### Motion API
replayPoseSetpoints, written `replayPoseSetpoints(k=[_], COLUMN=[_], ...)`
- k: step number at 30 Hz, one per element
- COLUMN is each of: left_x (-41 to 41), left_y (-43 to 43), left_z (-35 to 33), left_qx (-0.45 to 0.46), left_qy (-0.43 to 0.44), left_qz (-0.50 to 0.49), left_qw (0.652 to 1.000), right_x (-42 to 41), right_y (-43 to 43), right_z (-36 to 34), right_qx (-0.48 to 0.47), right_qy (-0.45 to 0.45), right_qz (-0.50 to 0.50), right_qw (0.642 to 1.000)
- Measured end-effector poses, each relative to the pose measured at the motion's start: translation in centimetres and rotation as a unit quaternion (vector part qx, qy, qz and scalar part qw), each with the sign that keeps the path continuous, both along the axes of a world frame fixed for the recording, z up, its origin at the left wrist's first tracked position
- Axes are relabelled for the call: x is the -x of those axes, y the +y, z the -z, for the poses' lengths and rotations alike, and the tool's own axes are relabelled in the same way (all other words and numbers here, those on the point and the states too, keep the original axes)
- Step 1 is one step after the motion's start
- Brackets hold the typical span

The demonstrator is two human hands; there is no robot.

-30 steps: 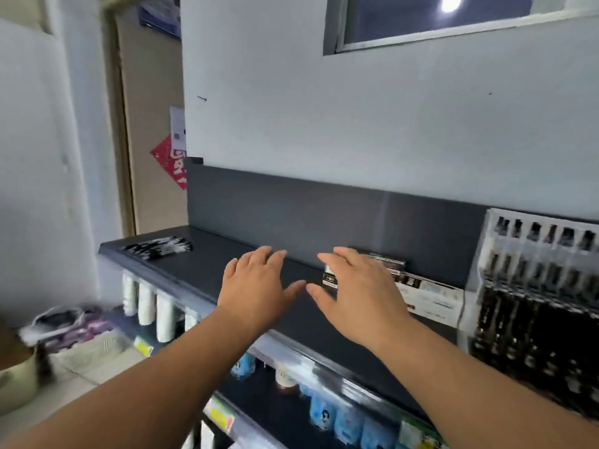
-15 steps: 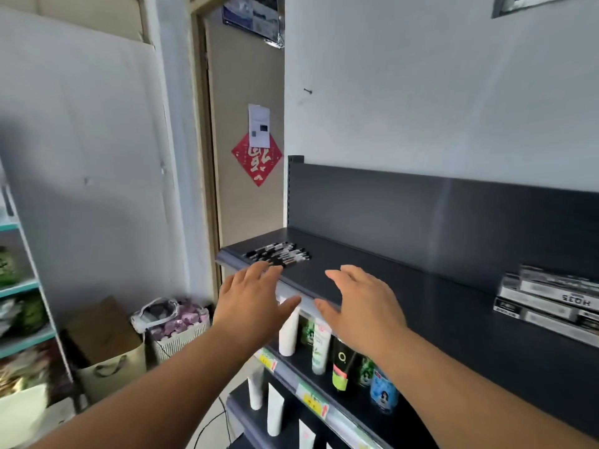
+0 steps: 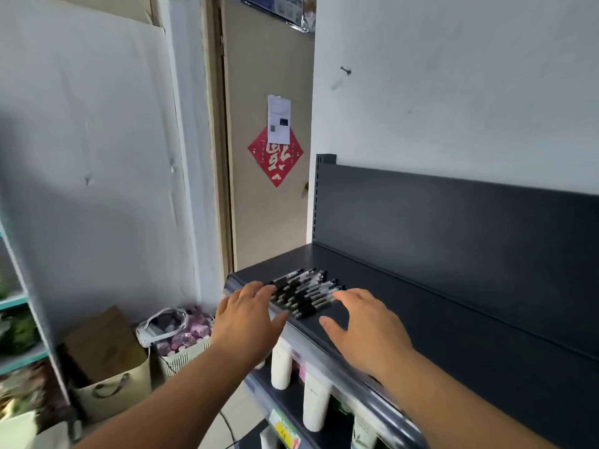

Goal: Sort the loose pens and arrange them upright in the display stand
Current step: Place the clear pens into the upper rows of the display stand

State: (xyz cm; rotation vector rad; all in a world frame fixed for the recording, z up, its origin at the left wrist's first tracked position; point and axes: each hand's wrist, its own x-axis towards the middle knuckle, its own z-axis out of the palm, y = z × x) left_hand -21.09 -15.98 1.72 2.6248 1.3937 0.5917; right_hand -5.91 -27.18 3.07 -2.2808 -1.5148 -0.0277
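While left hand [image 3: 246, 319] and right hand [image 3: 366, 328] hover open and empty, the pens [image 3: 304, 291] lie crosswise between their fingertips, left looks nearer.

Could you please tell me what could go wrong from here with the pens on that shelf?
1. The loose pens lie heaped near the front left corner of the dark shelf; a sweep by the open left hand or right hand might roll some off towards the basket on the floor.
2. No display stand shows in this view, so a carried handful could slip.
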Motion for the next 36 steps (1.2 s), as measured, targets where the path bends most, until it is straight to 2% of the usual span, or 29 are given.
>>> replayPoseSetpoints(k=[8,15,20,28,36], left_x=[-4.2,-8.2,-9.0,-10.4,-10.3], left_y=[11.2,18.5,20.5,21.3,21.9], left_z=[0.9,1.7,2.0,2.9,3.3], left_qx=[0.098,0.167,0.171,0.219,0.207], left_qy=[-0.045,0.060,0.070,0.035,0.023], left_qz=[0.033,0.150,0.228,0.257,0.296], left_qw=[0.994,0.973,0.956,0.941,0.932], right_x=[-1.8,-1.3,-0.4,0.6,0.5], right_y=[6.6,11.4,13.4,14.2,15.6], right_z=[2.1,2.5,2.9,2.4,1.8], right_qx=[0.065,0.078,0.069,0.000,0.015], right_qy=[0.074,0.093,0.103,0.180,0.226], right_qz=[0.071,0.201,0.247,0.313,0.343], right_qw=[0.993,0.972,0.961,0.932,0.912])
